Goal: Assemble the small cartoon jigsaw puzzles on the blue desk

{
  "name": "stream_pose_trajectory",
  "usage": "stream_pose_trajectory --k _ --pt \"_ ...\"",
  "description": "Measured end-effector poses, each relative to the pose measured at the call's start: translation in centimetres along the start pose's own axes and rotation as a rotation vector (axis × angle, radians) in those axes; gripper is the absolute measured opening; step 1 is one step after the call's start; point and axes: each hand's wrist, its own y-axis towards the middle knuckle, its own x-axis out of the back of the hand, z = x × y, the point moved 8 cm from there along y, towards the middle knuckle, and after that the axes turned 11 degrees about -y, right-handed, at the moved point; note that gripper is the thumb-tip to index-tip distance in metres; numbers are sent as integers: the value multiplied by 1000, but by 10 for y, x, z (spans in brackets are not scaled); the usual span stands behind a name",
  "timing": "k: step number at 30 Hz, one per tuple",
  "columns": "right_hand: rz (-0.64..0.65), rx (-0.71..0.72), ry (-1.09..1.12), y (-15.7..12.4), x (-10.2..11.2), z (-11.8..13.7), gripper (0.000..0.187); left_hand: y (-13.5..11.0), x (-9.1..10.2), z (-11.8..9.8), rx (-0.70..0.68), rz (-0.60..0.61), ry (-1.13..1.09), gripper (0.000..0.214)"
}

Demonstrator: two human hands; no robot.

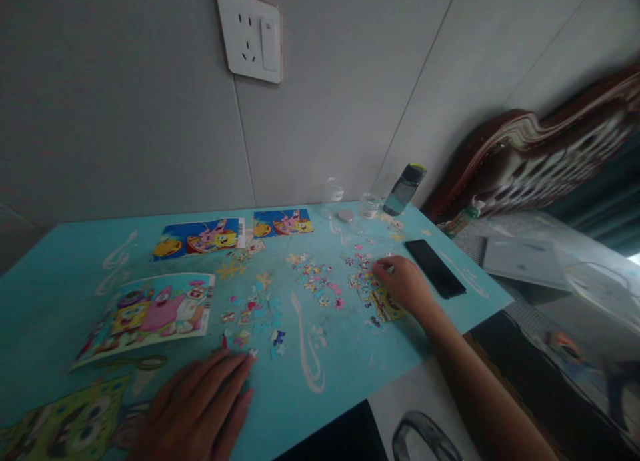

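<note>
your left hand (200,401) on the turquoise tabletop (350,358), fingers loosely spread, your right hand (403,282) curled at small multicoloured jigsaw pieces (359,280), whether pinching one unclear

In dim light, a grey panelled wall (125,128) with a white socket plate (250,34) backs the turquoise surface (40,301), while a carved, reddish-brown wooden headboard (520,131) with tufted upholstery and a dark teal curtain (600,198) stand to the right.
</note>
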Motion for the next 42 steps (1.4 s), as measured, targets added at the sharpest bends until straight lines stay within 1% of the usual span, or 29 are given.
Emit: stream_pose_trajectory --k 4,8,16,23,34,37,42 --pt "33 -13 9 12 -5 -9 36 2 -2 -1 17 21 16 51" --pt "67 -4 19 17 -9 -15 36 4 -2 -3 28 30 41 51" --pt "143 28 103 21 -7 -13 32 10 1 -8 38 23 79 50" --pt "169 27 157 21 -6 -13 28 9 3 -7 70 -8 36 50" --pt "193 23 260 22 -9 -12 31 9 6 -9 89 -25 -7 45" --pt "227 31 331 22 -5 -7 33 9 5 -9 85 -27 -11 44" --pt "277 22 529 23 7 2 36 7 4 -9 91 -25 -5 44"
